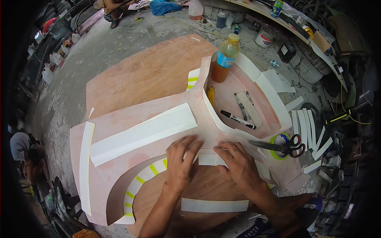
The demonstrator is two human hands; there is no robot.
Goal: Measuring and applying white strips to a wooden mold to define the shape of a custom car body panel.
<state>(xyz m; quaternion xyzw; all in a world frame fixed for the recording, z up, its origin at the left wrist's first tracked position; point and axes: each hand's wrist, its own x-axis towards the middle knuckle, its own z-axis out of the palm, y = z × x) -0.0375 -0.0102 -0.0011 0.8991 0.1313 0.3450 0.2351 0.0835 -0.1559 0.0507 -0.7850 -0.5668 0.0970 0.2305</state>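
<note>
A pinkish fender-shaped panel (137, 152) lies before me, its curved arch edge toward me. Short white card strips (158, 166) line that arch, joined by bits of yellow tape (153, 169). My left hand (182, 160) is bent over the arch's top edge; its fingertips are smeared by motion. Just right of it, my right hand (238, 160) has fingers above and thumb below a white card strip (207, 160), gripping it at the edge. One loose white strip (214, 205) lies on the brown board below. Scissors (283, 146) rest across a tape roll (281, 139) on the right.
A bottle of amber liquid (225, 59), a black marker (238, 119) and a yellow cutter (211, 96) stand or lie on the panel. Wide white strips (147, 133) cover its left part. Cut strips (307, 125) and a can (264, 38) are on the floor.
</note>
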